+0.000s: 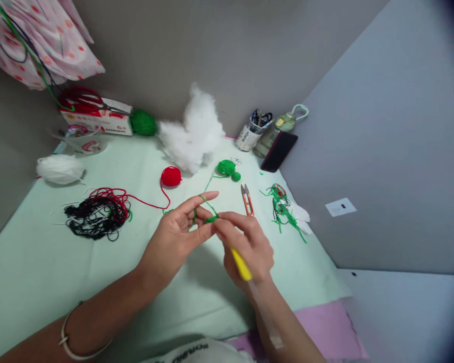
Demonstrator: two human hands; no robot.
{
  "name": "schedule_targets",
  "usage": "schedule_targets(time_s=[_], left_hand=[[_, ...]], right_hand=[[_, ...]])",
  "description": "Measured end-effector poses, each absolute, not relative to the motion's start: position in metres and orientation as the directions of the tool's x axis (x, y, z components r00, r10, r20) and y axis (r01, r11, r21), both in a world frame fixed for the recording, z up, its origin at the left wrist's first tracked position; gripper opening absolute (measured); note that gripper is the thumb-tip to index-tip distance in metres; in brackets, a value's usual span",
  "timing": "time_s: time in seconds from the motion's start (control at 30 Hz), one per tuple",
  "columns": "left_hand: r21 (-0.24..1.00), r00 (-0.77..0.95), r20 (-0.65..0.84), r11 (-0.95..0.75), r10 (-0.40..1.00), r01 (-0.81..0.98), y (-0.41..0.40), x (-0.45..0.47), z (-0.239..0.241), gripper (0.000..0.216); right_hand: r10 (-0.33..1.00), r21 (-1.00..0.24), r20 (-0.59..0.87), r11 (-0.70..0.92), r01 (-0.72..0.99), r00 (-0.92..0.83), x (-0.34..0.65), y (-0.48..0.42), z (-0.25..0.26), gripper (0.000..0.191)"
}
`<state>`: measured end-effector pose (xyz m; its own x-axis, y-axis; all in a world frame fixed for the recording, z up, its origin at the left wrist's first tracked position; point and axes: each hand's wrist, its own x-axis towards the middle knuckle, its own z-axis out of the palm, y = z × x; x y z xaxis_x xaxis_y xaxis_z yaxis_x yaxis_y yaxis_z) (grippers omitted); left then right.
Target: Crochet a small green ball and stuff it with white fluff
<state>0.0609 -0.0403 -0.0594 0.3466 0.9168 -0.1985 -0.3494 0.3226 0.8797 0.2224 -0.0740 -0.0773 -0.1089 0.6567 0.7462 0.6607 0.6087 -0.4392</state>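
Note:
My left hand [179, 229] pinches a small piece of green crochet work [211, 219] between thumb and fingers. A green strand [208, 203] loops over its raised index finger and runs back to a green yarn ball [226, 167]. In my right hand [247, 244] is a crochet hook [241, 264] with a yellow handle that points down toward me. The hook's tip is hidden at the crochet work, where both hands meet. Just beyond my right hand lie orange thread snips [247, 200].
A red yarn ball [171, 176] and a tangle of black and red yarn [96, 214] lie left. White stuffing [192, 131] stands at the back. A pen cup [248, 135], a phone [279, 151] and green scraps [282, 204] are at right, beside the partition [382, 126].

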Motion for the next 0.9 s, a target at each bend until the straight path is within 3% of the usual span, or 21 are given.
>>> schedule_targets(time_s=[0.07,0.13,0.23,0.33,0.5,0.67,0.73,0.8,0.9], left_hand=[[0.753,0.462,-0.269,0.483,0.845,-0.446,-0.038,0.061,-0.061,0.047],[0.669,0.519,-0.291,0.558,0.804,-0.491,-0.034,0.060,-0.062,0.040],[0.690,0.489,-0.253,0.510,0.835,-0.514,-0.030,0.057,-0.062,0.034],[0.754,0.479,-0.212,0.454,0.852,-0.475,-0.032,0.057,-0.060,0.037],[0.787,0.452,-0.210,0.424,0.867,-0.448,-0.037,0.061,-0.057,0.038],[0.680,0.452,-0.293,0.516,0.842,-0.520,-0.034,0.064,-0.061,0.037],[0.605,0.532,-0.310,0.595,0.788,-0.529,-0.032,0.062,-0.063,0.030],[0.573,0.555,-0.309,0.617,0.773,-0.540,-0.029,0.060,-0.063,0.025],[0.651,0.498,-0.278,0.542,0.821,-0.531,-0.028,0.058,-0.062,0.029]], right_hand=[[0.607,-0.389,0.790,0.611,0.690,-0.093,0.223,-0.073,-0.080,0.036],[0.671,-0.563,0.741,0.595,0.574,0.031,0.223,-0.072,-0.078,0.032],[0.790,-0.823,0.564,0.517,0.235,0.238,0.224,-0.069,-0.069,0.023],[0.866,-0.888,0.457,0.457,0.050,0.202,0.221,-0.066,-0.065,0.019],[0.848,-0.857,0.504,0.469,0.212,0.162,0.216,-0.067,-0.070,0.023],[0.685,-0.561,0.728,0.616,0.553,-0.024,0.219,-0.069,-0.080,0.040],[0.679,-0.591,0.734,0.613,0.525,0.034,0.222,-0.067,-0.078,0.036],[0.747,-0.750,0.638,0.548,0.372,0.188,0.224,-0.065,-0.074,0.025],[0.855,-0.898,0.439,0.431,0.092,0.276,0.224,-0.062,-0.068,0.018]])
